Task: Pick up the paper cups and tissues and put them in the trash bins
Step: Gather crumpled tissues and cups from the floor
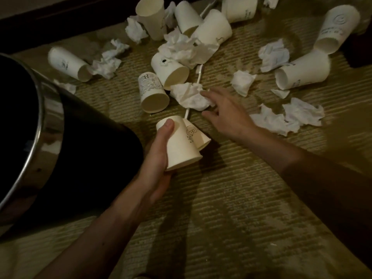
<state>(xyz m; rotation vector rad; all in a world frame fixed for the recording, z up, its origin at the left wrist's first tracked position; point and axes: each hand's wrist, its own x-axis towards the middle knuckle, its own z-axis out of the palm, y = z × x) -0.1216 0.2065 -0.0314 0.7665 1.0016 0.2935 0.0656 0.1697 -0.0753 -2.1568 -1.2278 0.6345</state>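
Observation:
My left hand [159,158] grips a white paper cup [179,143] just above the carpet, thumb on its closed base, with a second cup [201,137] lying behind it. My right hand [225,111] is spread open, fingertips touching a crumpled tissue [191,95] in the middle of the floor. Several more white paper cups, such as one by the tissue [153,93] and one lying at the left [68,64], and several crumpled tissues, like a pair at the right [289,117], are scattered across the far carpet. A black trash bin [84,137] with a chrome rim stands at the left.
A white straw [198,77] lies among the cups under the tissue. A dark wall edge [60,21] runs along the far left. A dark object [360,49] sits at the right edge. Olive ribbed carpet [231,208] covers the floor.

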